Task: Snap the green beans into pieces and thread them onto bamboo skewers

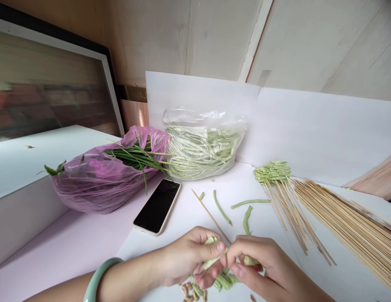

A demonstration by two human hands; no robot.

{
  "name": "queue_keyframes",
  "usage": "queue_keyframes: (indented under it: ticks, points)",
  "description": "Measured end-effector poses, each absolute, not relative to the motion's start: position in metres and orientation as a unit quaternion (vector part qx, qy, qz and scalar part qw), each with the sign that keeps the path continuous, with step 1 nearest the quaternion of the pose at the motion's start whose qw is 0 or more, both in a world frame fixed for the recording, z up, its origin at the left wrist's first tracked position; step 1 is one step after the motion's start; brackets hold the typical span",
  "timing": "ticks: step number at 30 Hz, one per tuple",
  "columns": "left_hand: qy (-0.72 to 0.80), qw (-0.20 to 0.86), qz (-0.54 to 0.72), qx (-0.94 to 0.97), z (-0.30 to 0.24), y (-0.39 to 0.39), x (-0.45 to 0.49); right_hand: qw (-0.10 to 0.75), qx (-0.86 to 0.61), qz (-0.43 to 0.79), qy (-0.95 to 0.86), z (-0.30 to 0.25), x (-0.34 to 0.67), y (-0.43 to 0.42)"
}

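Over the white paper (189,226), the left hand (185,256) and right hand (261,268) clamp what looks like a pale green bean (211,261).

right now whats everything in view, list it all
pink plastic bag: one, pink, left of centre, long green leaves poking out
clear plastic bag: one, clear, behind the phone, packed with pale green beans
smartphone: one, black screen, face up on the white surface
loose green beans: about four, green, in front of the bags
bamboo skewers: many, pale tan, right side
skewered bean pieces: one bunch, green, far end of some skewers
tan scraps: small heap, tan, below the hands
jade-like bangle: one, pale green, left wrist
left hand: holding a pale bean piece
right hand: pinching another piece
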State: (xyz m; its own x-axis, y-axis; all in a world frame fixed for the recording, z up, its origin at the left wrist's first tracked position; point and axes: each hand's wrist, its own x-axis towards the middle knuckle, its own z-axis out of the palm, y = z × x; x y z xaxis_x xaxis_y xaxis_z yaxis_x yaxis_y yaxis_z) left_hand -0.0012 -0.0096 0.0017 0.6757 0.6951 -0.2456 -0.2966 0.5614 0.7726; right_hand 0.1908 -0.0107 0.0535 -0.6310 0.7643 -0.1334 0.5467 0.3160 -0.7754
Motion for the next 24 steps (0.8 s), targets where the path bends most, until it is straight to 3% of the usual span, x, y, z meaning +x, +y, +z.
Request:
queue_keyframes:
  ticks: [7, 14, 24]
  points:
    - [0.317, 0.848, 0.327, 0.27, -0.005, -0.002, 0.001, 0.219, -0.464, 0.308, -0.801, 0.042, 0.198, -0.01]
    - [0.31, 0.851, 0.325, 0.271, -0.007, -0.002, 0.002, 0.106, -0.397, 0.272, -0.87, 0.04, 0.196, 0.001]
    - [0.316, 0.838, 0.289, 0.339, 0.002, -0.003, 0.002, 0.168, -0.439, 0.29, -0.833, 0.031, 0.179, -0.003]
